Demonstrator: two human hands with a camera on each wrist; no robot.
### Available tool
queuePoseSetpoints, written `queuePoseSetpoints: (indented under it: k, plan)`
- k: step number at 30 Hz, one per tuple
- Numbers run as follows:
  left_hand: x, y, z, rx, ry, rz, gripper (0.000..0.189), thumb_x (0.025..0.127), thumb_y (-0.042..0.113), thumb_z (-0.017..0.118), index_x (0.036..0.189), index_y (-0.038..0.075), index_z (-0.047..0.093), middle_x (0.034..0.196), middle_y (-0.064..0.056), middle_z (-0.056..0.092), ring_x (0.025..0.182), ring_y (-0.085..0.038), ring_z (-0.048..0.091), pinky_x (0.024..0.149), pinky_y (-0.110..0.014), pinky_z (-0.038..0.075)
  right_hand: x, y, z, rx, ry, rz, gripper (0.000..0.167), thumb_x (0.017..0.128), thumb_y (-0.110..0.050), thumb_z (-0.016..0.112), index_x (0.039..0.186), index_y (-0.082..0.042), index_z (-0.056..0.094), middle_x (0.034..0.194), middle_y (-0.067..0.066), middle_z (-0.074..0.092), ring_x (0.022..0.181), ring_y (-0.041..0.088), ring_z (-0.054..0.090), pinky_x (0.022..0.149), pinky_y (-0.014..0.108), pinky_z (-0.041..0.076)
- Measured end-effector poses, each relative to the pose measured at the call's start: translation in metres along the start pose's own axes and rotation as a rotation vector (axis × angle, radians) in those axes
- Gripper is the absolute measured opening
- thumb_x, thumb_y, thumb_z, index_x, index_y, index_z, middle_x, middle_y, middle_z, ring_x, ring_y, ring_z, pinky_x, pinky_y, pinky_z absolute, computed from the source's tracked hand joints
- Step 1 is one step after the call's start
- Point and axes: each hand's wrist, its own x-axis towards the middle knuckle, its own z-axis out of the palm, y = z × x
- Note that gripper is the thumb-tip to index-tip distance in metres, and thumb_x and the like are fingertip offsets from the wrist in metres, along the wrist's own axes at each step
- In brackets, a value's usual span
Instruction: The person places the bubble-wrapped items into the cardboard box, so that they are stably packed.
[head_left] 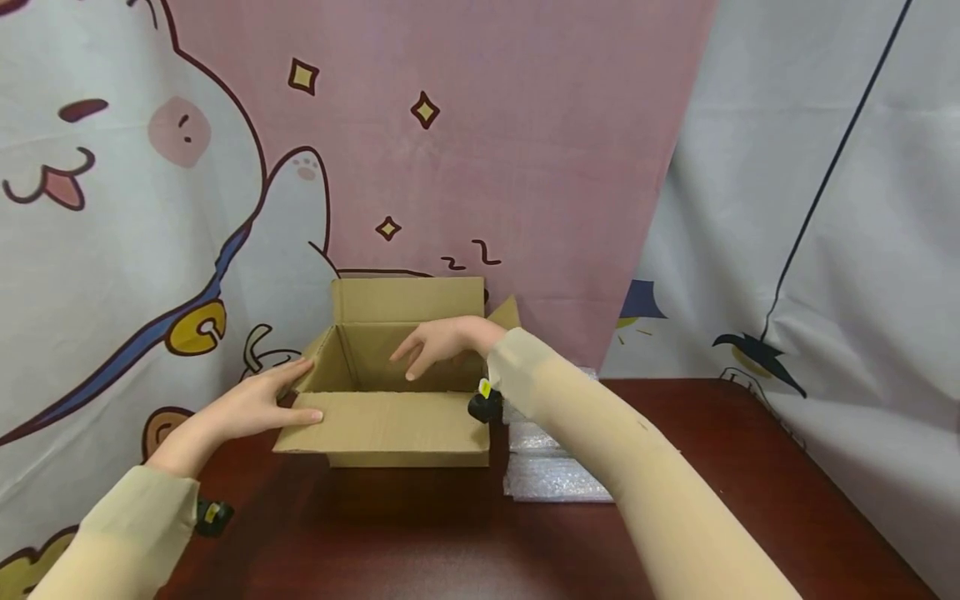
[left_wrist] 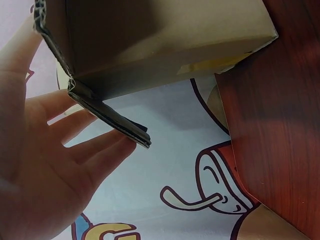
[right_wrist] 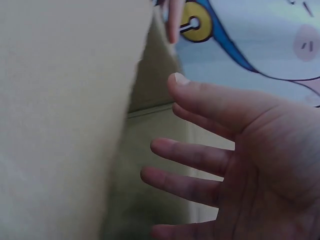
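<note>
An open cardboard box (head_left: 405,429) stands on the table, its front flap folded outward and its back flap raised. At its left side is my left hand (head_left: 258,406), thumb resting on the front flap and fingertips touching the left flap (left_wrist: 112,120). Those fingers look spread and nearly straight in the left wrist view. Over the box's opening hangs my right hand (head_left: 442,342), palm turned down and nothing in it. The right wrist view shows its fingers (right_wrist: 187,152) apart and loosely extended beside a cardboard panel (right_wrist: 60,125). Much of the box's floor is hidden.
Right of the box, a stack of clear bubble-wrap packs (head_left: 558,479) lies partly under my right forearm. A dark red-brown table (head_left: 390,542) carries everything. Close behind it hangs a printed cloth (head_left: 555,167) with cartoon figures.
</note>
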Motion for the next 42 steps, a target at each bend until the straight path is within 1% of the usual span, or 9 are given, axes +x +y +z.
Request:
queuePoseSetpoints:
  k: [3,5,8,14,22,29,34,40,42]
  plan:
    - [0.001,-0.001,-0.001,-0.002,-0.003,-0.006,0.095,0.082,0.051,0.072,0.149,-0.003,0.032,0.150,-0.030,0.030,0.135,-0.050,0.029,0.101,-0.065,0.030,-0.012,-0.003,-0.008,-0.008,0.000,-0.063,0.051,0.095,-0.024,0.065,0.144,-0.017,0.050,0.138,0.002,0.055,0.124,0.016,0.052,0.100,0.031,0.043]
    - [0.002,-0.001,-0.001,-0.003,-0.004,-0.011,0.095,0.083,0.052,0.072,0.149,-0.003,0.032,0.150,-0.030,0.030,0.135,-0.049,0.029,0.102,-0.065,0.030,-0.020,-0.003,-0.013,-0.003,0.000,-0.096,0.051,0.095,-0.024,0.065,0.143,-0.015,0.050,0.139,0.003,0.054,0.127,0.017,0.050,0.103,0.027,0.038]
    - [0.002,0.000,-0.002,-0.004,-0.008,-0.007,0.095,0.083,0.051,0.072,0.149,-0.004,0.032,0.150,-0.030,0.030,0.135,-0.050,0.029,0.101,-0.065,0.030,-0.036,-0.003,-0.019,0.010,0.012,-0.118,0.052,0.095,-0.025,0.065,0.143,-0.016,0.050,0.140,0.003,0.054,0.130,0.020,0.048,0.104,0.028,0.037]
    - [0.002,0.002,-0.001,-0.004,-0.010,0.005,0.094,0.083,0.050,0.073,0.149,-0.004,0.032,0.149,-0.031,0.031,0.134,-0.050,0.030,0.101,-0.065,0.031,-0.073,0.000,-0.024,0.037,0.053,-0.200,0.052,0.094,-0.022,0.065,0.142,-0.011,0.051,0.137,0.005,0.055,0.124,0.016,0.052,0.102,0.027,0.040]
    - [0.000,0.001,-0.001,-0.008,-0.011,-0.006,0.095,0.083,0.050,0.073,0.149,-0.004,0.032,0.149,-0.031,0.031,0.135,-0.050,0.029,0.101,-0.065,0.030,-0.126,0.003,-0.021,0.099,0.084,-0.293,0.053,0.094,-0.021,0.066,0.143,-0.009,0.049,0.139,0.006,0.054,0.126,0.019,0.051,0.101,0.032,0.043]
    - [0.000,0.000,-0.001,-0.003,-0.019,-0.010,0.095,0.083,0.051,0.072,0.149,-0.004,0.032,0.149,-0.031,0.030,0.135,-0.050,0.028,0.101,-0.065,0.030,-0.162,0.019,-0.006,0.186,0.133,-0.350,0.051,0.094,-0.020,0.066,0.142,-0.007,0.051,0.137,0.005,0.056,0.126,0.027,0.052,0.099,0.038,0.046]
    - [0.000,0.001,-0.001,-0.003,-0.022,-0.010,0.095,0.082,0.050,0.073,0.149,-0.004,0.032,0.149,-0.032,0.030,0.134,-0.050,0.029,0.101,-0.065,0.030,-0.183,0.035,0.011,0.252,0.199,-0.366,0.048,0.094,-0.014,0.065,0.140,-0.005,0.052,0.137,0.009,0.056,0.121,0.025,0.056,0.094,0.040,0.049]
    - [0.002,0.003,-0.002,-0.001,-0.026,-0.010,0.095,0.082,0.049,0.073,0.149,-0.004,0.031,0.149,-0.032,0.030,0.134,-0.051,0.029,0.100,-0.066,0.030,-0.200,0.065,0.035,0.271,0.219,-0.343,0.046,0.095,-0.014,0.064,0.139,-0.007,0.054,0.137,0.007,0.056,0.120,0.022,0.056,0.096,0.040,0.047]
    - [0.002,0.004,-0.002,-0.001,-0.024,-0.010,0.095,0.082,0.049,0.073,0.149,-0.004,0.031,0.149,-0.032,0.030,0.134,-0.051,0.029,0.100,-0.066,0.030,-0.201,0.075,0.045,0.274,0.218,-0.336,0.046,0.094,-0.013,0.064,0.139,-0.006,0.054,0.136,0.008,0.056,0.119,0.023,0.057,0.096,0.043,0.047]
